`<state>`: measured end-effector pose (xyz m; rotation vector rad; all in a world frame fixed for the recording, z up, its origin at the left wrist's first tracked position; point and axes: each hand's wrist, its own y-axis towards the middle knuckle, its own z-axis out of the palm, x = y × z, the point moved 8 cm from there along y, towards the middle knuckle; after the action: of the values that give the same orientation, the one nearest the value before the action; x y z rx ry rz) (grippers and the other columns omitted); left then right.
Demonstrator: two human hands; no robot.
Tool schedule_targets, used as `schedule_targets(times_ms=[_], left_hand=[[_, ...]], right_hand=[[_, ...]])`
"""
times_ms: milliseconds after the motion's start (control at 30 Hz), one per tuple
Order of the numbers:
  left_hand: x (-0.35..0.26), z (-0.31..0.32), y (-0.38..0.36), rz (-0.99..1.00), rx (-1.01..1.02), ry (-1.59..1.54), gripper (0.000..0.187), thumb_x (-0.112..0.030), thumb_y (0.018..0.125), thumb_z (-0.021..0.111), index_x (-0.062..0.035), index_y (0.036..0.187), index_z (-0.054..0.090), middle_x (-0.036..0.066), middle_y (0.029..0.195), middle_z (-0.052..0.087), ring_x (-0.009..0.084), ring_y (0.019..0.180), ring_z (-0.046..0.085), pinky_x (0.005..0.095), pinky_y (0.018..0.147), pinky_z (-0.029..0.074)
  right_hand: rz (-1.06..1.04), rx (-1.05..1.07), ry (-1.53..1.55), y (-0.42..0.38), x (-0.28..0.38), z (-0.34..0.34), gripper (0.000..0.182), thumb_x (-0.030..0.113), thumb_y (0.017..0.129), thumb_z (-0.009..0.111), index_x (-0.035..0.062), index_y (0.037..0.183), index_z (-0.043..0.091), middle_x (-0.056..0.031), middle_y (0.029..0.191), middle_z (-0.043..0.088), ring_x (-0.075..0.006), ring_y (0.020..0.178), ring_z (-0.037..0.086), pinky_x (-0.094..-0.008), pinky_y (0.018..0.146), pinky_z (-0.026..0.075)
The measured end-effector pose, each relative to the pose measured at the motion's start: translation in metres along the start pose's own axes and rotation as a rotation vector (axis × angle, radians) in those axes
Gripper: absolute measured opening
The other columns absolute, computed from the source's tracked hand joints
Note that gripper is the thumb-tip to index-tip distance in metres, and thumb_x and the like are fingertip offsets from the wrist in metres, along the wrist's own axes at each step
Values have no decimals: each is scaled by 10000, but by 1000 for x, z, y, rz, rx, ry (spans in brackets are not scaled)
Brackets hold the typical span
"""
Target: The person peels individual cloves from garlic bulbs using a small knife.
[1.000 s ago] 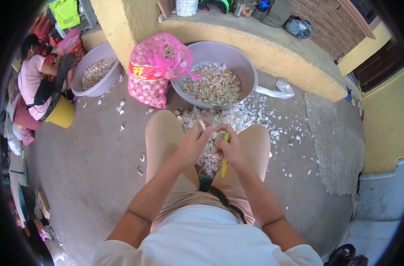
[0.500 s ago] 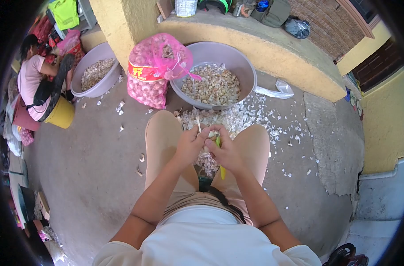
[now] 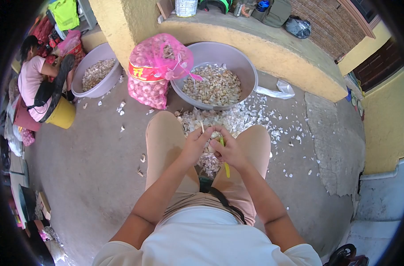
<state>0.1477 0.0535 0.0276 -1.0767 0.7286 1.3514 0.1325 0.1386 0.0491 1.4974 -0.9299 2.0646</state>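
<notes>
Both hands meet between the knees: the left hand pinches a garlic bulb, mostly hidden by fingers. The right hand grips a yellow-handled knife, its blade concealed.

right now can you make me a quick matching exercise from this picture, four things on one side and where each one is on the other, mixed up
Things:
1. yellow-handled tool
2. pink mesh sack
3. yellow bucket
4. grey basin of garlic cloves

Places:
a. beside the other person at the far left
b. in the right hand
c. on the floor straight ahead of the knees, below the ledge
d. leaning against the left side of that basin

Pairs: 1-b, 2-d, 3-a, 4-c
</notes>
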Motion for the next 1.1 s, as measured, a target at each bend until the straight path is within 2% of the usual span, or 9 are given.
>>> schedule_targets(times_ms=[267, 333, 433, 533, 667, 767, 867, 967, 1100], left_hand=[[5, -1, 2, -25, 0, -104, 296, -258, 881, 426, -12, 997, 540, 20, 798, 566, 76, 659, 537, 208, 548, 447], [8, -5, 5, 9, -8, -102, 319, -298, 881, 411, -23, 968, 548, 24, 778, 571, 84, 637, 542, 203, 513, 441], [11, 1, -5, -198, 50, -416, 344, -397, 861, 404, -75, 908, 517, 20, 750, 565, 107, 595, 548, 229, 466, 429], [-3, -4, -3, -107, -10, -187, 359, -414, 859, 379, -85, 913, 512, 32, 726, 569, 127, 591, 560, 235, 430, 426], [-9, -13, -1, -78, -3, -177, 313, -389, 844, 446, -95, 932, 512, 19, 710, 559, 105, 554, 546, 226, 399, 416], [-13, -15, -7, -112, 11, -61, 266, -343, 830, 501, -96, 928, 506, 20, 711, 552, 103, 548, 544, 212, 382, 400], [-5, -11, -8, -181, 20, 99, 262, -313, 817, 535, -82, 935, 494, 20, 705, 542, 98, 525, 534, 197, 353, 366], [-5, -5, -11, -237, 31, 42, 266, -288, 798, 573, -85, 954, 497, 13, 706, 543, 87, 532, 530, 180, 348, 343], [6, -5, -12, -304, 22, -178, 281, -269, 777, 602, -76, 960, 511, 5, 696, 548, 76, 537, 528, 175, 348, 335]], right_hand=[[-50, -16, -31, 0, 3, 0, 294, 172, 847, 500, 108, 1121, 416, 23, 646, 432, -43, 490, 392, -180, 408, 322], [-56, 15, 122, 2, 2, -3, 273, 186, 863, 465, 101, 1120, 428, 13, 641, 446, -49, 462, 392, -180, 392, 317], [-79, 11, 169, 1, 12, 2, 268, 199, 882, 419, 96, 1129, 435, 1, 633, 461, -55, 425, 389, -180, 366, 306], [-92, 7, 187, 0, 13, 3, 277, 189, 886, 407, 100, 1148, 429, -2, 629, 464, -55, 418, 390, -182, 355, 303], [-145, -86, 288, -2, 12, -5, 302, 146, 868, 447, 100, 1165, 419, -2, 630, 465, -48, 401, 371, -186, 347, 300], [-178, -172, 97, -5, 6, -16, 343, 91, 841, 493, 96, 1174, 415, -10, 691, 479, -81, 490, 443, -197, 452, 385], [-219, -323, -192, -10, 11, -16, 382, 68, 819, 530, 103, 1182, 415, -22, 799, 481, -127, 690, 506, -222, 642, 422], [-174, -308, -30, -13, 12, -6, 383, 86, 804, 558, 108, 1167, 438, -53, 927, 471, -159, 895, 480, -243, 790, 380], [-322, -407, -395, -12, 14, -12, 389, 146, 773, 600, 102, 1138, 473, -122, 1015, 461, -210, 897, 509, -273, 772, 405]])
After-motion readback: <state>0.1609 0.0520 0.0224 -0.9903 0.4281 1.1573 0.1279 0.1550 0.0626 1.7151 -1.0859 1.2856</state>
